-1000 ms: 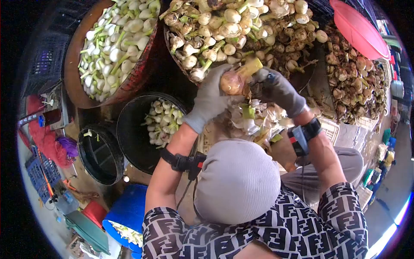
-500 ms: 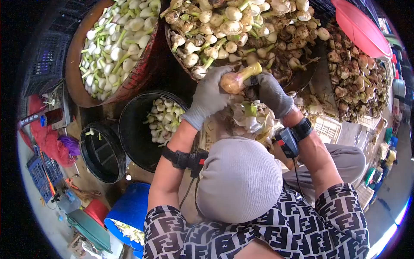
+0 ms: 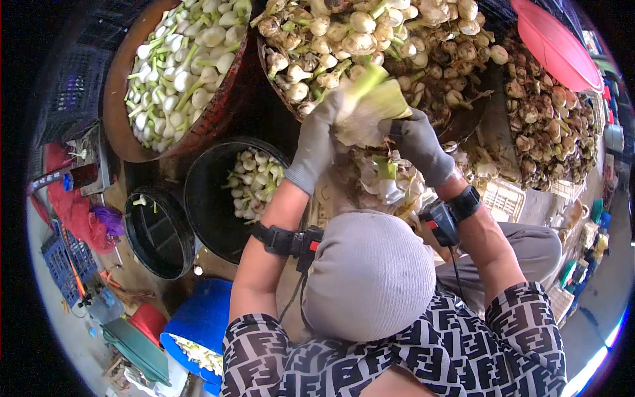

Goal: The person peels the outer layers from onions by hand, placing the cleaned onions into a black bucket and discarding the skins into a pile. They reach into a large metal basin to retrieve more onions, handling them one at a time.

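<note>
A garlic bulb (image 3: 360, 126) with a thick pale green stalk is smeared by motion between my two gloved hands. My left hand (image 3: 319, 139), in a grey glove, is closed round the bulb's left side. On the right side my right hand (image 3: 425, 147), also gloved, has its fingers curled in at the bulb. A small dark thing shows at those fingertips, and I cannot tell what it is. Just below the hands lies a heap of loose garlic skins and stalk pieces (image 3: 390, 182). Beyond them a wide basin (image 3: 262, 63) holds unpeeled, soil-stained garlic.
Peeled white garlic fills a rusty red tub (image 3: 119, 126) at upper left. A black bucket (image 3: 205, 218) holds more bulbs, beside a smaller black tub (image 3: 155, 261). At lower left is a blue bucket (image 3: 198, 304). Dirty garlic (image 3: 552, 126) and a pink basin (image 3: 555, 46) are at right.
The garlic has swung from lying sideways, stalk to the right, to stalk upward, and is now blurred. Both hands have shifted slightly, the right one turning downward.
</note>
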`<act>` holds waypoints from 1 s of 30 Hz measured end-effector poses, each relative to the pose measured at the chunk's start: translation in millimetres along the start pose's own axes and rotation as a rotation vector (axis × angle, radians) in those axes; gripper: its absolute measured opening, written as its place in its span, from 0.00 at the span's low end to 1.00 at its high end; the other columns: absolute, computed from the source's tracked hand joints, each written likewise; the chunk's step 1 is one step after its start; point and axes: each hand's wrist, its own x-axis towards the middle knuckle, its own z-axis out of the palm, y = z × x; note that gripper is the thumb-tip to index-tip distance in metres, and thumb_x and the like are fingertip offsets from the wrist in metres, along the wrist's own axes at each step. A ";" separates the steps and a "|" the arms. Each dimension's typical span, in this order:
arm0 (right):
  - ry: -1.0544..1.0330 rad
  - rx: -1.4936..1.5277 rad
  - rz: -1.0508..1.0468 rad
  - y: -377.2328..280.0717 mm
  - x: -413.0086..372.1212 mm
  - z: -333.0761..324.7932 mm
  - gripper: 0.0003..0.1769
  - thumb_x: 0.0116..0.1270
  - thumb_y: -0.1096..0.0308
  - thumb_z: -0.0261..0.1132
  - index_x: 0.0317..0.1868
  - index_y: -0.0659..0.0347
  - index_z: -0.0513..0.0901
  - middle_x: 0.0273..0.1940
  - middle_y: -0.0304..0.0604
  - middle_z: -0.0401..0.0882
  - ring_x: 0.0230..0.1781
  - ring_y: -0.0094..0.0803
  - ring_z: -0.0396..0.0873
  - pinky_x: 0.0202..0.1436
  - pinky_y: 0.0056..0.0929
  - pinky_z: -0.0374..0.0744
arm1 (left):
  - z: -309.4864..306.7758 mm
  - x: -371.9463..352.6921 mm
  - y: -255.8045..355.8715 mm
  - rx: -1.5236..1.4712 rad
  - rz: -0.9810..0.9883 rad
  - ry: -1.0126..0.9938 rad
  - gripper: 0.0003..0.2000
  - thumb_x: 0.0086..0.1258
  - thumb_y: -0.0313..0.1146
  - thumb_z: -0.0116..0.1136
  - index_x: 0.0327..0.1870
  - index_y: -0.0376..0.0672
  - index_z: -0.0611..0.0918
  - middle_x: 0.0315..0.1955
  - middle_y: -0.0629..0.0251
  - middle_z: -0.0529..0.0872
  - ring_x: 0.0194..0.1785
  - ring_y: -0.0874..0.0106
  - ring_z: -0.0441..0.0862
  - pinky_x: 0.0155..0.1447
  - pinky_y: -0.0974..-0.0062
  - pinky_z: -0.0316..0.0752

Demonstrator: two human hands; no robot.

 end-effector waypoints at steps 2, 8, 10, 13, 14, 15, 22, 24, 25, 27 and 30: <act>-0.066 -0.641 -0.370 -7.6 -7.3 -8.5 0.09 0.53 0.74 0.65 0.37 0.60 0.81 0.33 0.37 0.81 0.35 0.28 0.78 0.41 0.23 0.75 | 4.3 -0.1 -1.6 -0.526 -0.368 0.032 0.26 0.67 0.57 0.42 0.51 0.42 0.75 0.37 0.67 0.80 0.37 0.78 0.78 0.35 0.79 0.75; -0.096 -0.989 -0.817 -9.1 -14.3 -7.7 0.08 0.50 0.72 0.67 0.33 0.59 0.82 0.32 0.39 0.81 0.34 0.33 0.78 0.40 0.25 0.76 | -21.1 13.1 -5.5 0.200 -0.244 0.010 0.24 0.65 0.55 0.45 0.48 0.42 0.77 0.36 0.68 0.81 0.33 0.76 0.78 0.34 0.77 0.75; -0.166 -0.984 -0.888 -6.0 -12.4 -4.4 0.08 0.52 0.71 0.66 0.34 0.59 0.82 0.33 0.38 0.81 0.33 0.30 0.78 0.40 0.24 0.76 | -19.0 18.3 2.6 0.003 -0.458 -0.077 0.24 0.64 0.55 0.47 0.48 0.42 0.77 0.37 0.67 0.80 0.34 0.77 0.77 0.39 0.78 0.73; -0.211 -0.544 -0.575 -6.3 -18.4 14.7 0.10 0.55 0.75 0.61 0.39 0.63 0.79 0.33 0.34 0.80 0.32 0.18 0.74 0.38 0.20 0.74 | 11.7 12.9 16.4 -0.377 -0.376 -0.165 0.17 0.71 0.41 0.46 0.51 0.37 0.75 0.41 0.61 0.81 0.40 0.75 0.79 0.48 0.79 0.75; -0.234 -0.647 -0.658 -8.6 -17.8 11.4 0.09 0.54 0.75 0.61 0.38 0.64 0.79 0.33 0.36 0.80 0.32 0.20 0.74 0.38 0.20 0.74 | 9.4 16.2 10.2 -0.269 -0.225 -0.282 0.16 0.72 0.39 0.44 0.52 0.37 0.74 0.43 0.62 0.80 0.42 0.75 0.78 0.49 0.80 0.74; -0.250 -0.747 -0.748 -10.9 -17.0 8.1 0.09 0.54 0.76 0.62 0.37 0.64 0.79 0.34 0.37 0.80 0.32 0.21 0.75 0.39 0.21 0.74 | 7.2 18.9 3.0 -0.160 -0.078 -0.400 0.15 0.72 0.36 0.43 0.53 0.37 0.73 0.45 0.63 0.79 0.44 0.76 0.78 0.51 0.80 0.73; 0.071 -0.752 -0.674 -43.8 -49.0 -20.2 0.08 0.50 0.77 0.63 0.34 0.62 0.80 0.35 0.41 0.79 0.34 0.31 0.78 0.39 0.27 0.77 | 1.8 27.9 -11.3 -0.178 -0.347 -0.271 0.14 0.70 0.39 0.48 0.48 0.40 0.77 0.42 0.68 0.79 0.39 0.78 0.77 0.44 0.82 0.73; 0.140 -0.925 -0.761 -56.2 -64.1 -41.9 0.05 0.54 0.77 0.61 0.33 0.63 0.78 0.34 0.39 0.79 0.33 0.29 0.78 0.37 0.25 0.77 | -3.6 21.8 -0.5 -0.187 -0.319 -0.091 0.14 0.69 0.41 0.50 0.45 0.40 0.77 0.38 0.68 0.79 0.35 0.77 0.76 0.38 0.81 0.74; 0.044 -0.756 -0.574 -60.2 -74.8 -55.4 0.07 0.54 0.76 0.61 0.36 0.65 0.79 0.36 0.40 0.80 0.35 0.28 0.78 0.38 0.24 0.77 | -7.6 21.7 -1.8 -0.220 -0.341 -0.064 0.14 0.68 0.41 0.51 0.44 0.39 0.77 0.35 0.68 0.79 0.31 0.77 0.74 0.33 0.81 0.72; -0.078 -0.640 -0.159 -62.6 -98.0 -76.2 0.10 0.55 0.75 0.60 0.38 0.67 0.79 0.37 0.41 0.80 0.37 0.27 0.78 0.40 0.24 0.77 | -10.2 19.1 -3.8 -0.261 -0.362 -0.012 0.13 0.67 0.40 0.52 0.41 0.40 0.79 0.30 0.70 0.80 0.29 0.81 0.75 0.31 0.83 0.71; -0.455 -1.158 0.412 -49.4 -103.9 -89.5 0.20 0.54 0.65 0.62 0.49 0.59 0.76 0.40 0.46 0.80 0.39 0.36 0.80 0.46 0.33 0.77 | -16.3 14.3 -7.2 -0.228 -0.364 0.005 0.13 0.67 0.40 0.52 0.40 0.38 0.80 0.30 0.70 0.81 0.29 0.81 0.75 0.30 0.83 0.72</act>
